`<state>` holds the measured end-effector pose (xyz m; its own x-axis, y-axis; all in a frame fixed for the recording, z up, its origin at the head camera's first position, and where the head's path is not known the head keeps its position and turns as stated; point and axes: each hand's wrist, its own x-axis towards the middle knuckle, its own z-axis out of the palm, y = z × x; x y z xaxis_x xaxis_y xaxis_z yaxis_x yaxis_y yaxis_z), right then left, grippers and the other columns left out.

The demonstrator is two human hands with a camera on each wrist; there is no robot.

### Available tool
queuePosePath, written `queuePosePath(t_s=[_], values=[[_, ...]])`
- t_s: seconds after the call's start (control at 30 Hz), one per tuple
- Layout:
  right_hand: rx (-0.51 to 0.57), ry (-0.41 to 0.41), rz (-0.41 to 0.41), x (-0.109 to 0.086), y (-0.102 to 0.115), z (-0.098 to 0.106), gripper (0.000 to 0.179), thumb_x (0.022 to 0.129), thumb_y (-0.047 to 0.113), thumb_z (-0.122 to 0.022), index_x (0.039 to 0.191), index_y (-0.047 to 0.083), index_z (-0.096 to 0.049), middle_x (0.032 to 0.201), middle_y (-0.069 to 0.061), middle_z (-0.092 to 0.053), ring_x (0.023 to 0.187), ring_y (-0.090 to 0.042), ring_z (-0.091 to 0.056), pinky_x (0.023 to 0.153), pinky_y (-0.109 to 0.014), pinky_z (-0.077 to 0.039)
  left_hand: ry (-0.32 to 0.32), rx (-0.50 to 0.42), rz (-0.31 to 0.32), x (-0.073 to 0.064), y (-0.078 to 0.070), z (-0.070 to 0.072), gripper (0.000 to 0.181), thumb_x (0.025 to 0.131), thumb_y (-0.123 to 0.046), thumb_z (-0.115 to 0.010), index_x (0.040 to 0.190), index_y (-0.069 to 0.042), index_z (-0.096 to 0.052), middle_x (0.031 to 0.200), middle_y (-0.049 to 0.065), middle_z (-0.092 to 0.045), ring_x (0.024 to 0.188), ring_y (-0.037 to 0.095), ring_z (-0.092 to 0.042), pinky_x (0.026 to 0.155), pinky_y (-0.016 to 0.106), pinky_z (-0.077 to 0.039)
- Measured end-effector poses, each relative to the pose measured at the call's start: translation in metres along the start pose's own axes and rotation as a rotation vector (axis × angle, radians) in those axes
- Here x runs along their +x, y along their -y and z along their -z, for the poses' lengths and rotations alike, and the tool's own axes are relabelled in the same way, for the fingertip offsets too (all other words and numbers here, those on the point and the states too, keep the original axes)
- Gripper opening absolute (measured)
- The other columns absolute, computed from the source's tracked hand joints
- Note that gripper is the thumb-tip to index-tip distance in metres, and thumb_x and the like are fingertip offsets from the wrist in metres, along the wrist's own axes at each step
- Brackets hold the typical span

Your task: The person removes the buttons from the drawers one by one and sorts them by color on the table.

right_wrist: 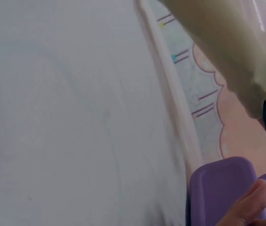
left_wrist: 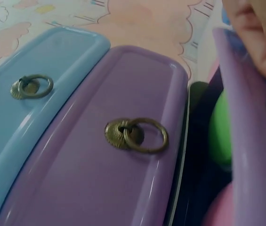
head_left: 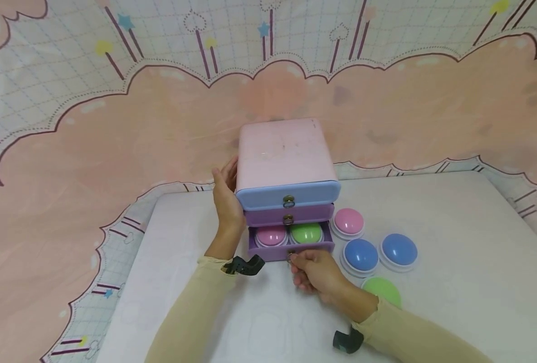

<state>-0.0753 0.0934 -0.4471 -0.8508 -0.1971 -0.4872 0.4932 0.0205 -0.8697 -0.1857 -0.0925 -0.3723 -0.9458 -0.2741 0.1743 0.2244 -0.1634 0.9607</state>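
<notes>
A small drawer cabinet with a pink top [head_left: 282, 151] stands on the table. Its blue top drawer [head_left: 259, 199] and purple middle drawer [head_left: 264, 217] are closed; in the left wrist view each carries a brass ring pull [left_wrist: 146, 135]. The bottom purple drawer [head_left: 268, 254] is pulled out, with a pink domed disc [head_left: 270, 235] and a green domed disc [head_left: 307, 233] inside. My left hand [head_left: 228, 204] rests along the cabinet's left side, fingers extended. At the bottom drawer's front, my right hand [head_left: 321, 275] pinches its ring pull, mostly hidden by the fingers.
Right of the cabinet lie a pink domed disc [head_left: 349, 222], two blue ones, the nearer [head_left: 361, 254] beside the farther [head_left: 399, 249], and a green one [head_left: 383, 291] partly behind my right forearm. A printed cloth [head_left: 386, 116] hangs behind the white table [head_left: 468, 242].
</notes>
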Motion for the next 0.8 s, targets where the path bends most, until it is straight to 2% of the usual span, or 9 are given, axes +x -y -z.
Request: queuePosePath(t_s=[0.1,0.2,0.33,0.43,0.6,0.8], values=[[-0.009,0.003,-0.002,-0.007,-0.003,0.001,0.024,0.103,0.022,-0.060,0.091,0.002,-0.063,0.066,-0.001,-0.059,0.053,-0.010,-0.055,0.049,-0.023,-0.046,0.054,0.001,0.017,0.001,0.000,0.002,0.061,0.110,-0.053,-0.022,0.151,-0.020,-0.051,0.153,-0.003,-0.053,0.140,0.016,-0.049,0.119,0.042,-0.035],[-0.015,0.002,-0.007,-0.012,-0.006,0.003,0.025,0.103,0.023,-0.060,0.092,0.001,-0.063,0.067,-0.001,-0.060,0.052,-0.010,-0.055,0.049,-0.023,-0.047,0.093,0.043,0.010,0.003,0.001,0.004,0.057,0.110,-0.049,-0.029,0.155,-0.020,-0.045,0.158,-0.004,-0.047,0.146,0.015,-0.042,0.123,0.043,-0.030],[-0.016,0.008,-0.008,-0.018,-0.011,0.004,0.024,0.103,0.023,-0.061,0.092,0.001,-0.064,0.069,0.000,-0.061,0.052,-0.009,-0.056,0.048,-0.022,-0.047,0.108,0.102,-0.015,0.006,0.000,0.008,0.055,0.108,-0.042,-0.039,0.158,-0.019,-0.041,0.163,-0.009,-0.040,0.153,0.009,-0.031,0.127,0.037,-0.021],[-0.011,0.017,-0.008,-0.021,-0.015,0.004,0.023,0.102,0.022,-0.061,0.089,0.004,-0.063,0.069,0.001,-0.061,0.051,-0.007,-0.056,0.047,-0.022,-0.047,0.123,0.116,-0.006,0.007,-0.001,0.010,0.054,0.107,-0.040,-0.045,0.158,-0.023,-0.041,0.163,-0.014,-0.038,0.153,0.007,-0.028,0.128,0.035,-0.019],[-0.004,0.020,-0.010,-0.026,-0.019,0.005,0.023,0.102,0.023,-0.061,0.089,0.005,-0.063,0.071,0.002,-0.062,0.050,-0.006,-0.056,0.047,-0.021,-0.047,0.163,0.118,0.032,0.007,-0.002,0.013,0.054,0.105,-0.041,-0.051,0.157,-0.027,-0.043,0.164,-0.014,-0.037,0.153,0.008,-0.028,0.127,0.039,-0.020],[-0.010,0.026,-0.014,-0.032,-0.022,0.006,0.023,0.101,0.024,-0.063,0.089,0.003,-0.063,0.071,0.001,-0.063,0.049,-0.006,-0.056,0.047,-0.022,-0.047,0.201,0.148,0.029,0.009,-0.004,0.014,0.054,0.105,-0.040,-0.051,0.157,-0.028,-0.042,0.168,-0.008,-0.031,0.155,0.009,-0.025,0.128,0.041,-0.018]])
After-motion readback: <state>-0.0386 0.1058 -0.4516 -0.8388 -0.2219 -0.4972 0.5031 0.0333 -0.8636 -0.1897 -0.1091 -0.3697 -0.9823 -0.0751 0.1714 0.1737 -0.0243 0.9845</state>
